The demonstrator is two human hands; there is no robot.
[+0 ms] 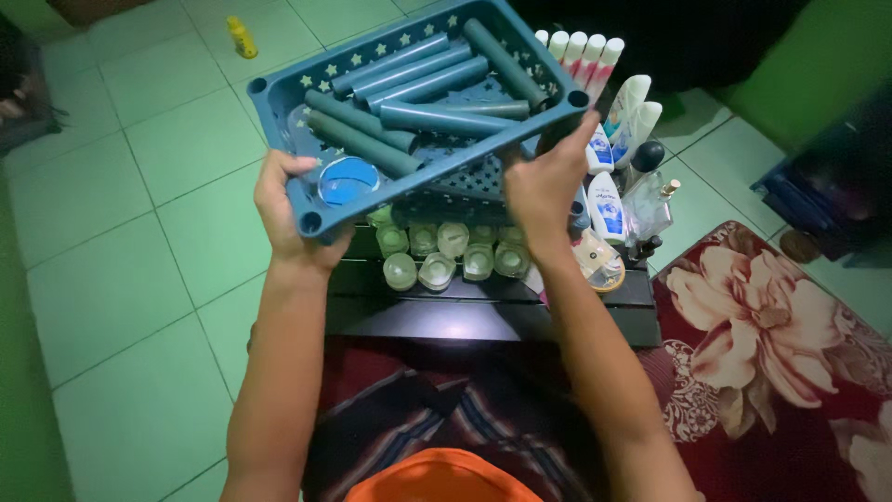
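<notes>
Green floor tiles (139, 186) below, and up over a low black bench (483, 307) of jars both hands, left hand (290, 209) and right hand (544, 181), clamp fingers on the near rim of a tilted blue basket (279, 112): stiff, light plastic, but loose tubes (437, 119) inside look ready to roll.

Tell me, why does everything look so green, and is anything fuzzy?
Head view: greenish light tints the floor tiles; the blue basket, held by the left hand and right hand, is fairly sharp; the bottles look slightly soft; the corners go dark.
</notes>
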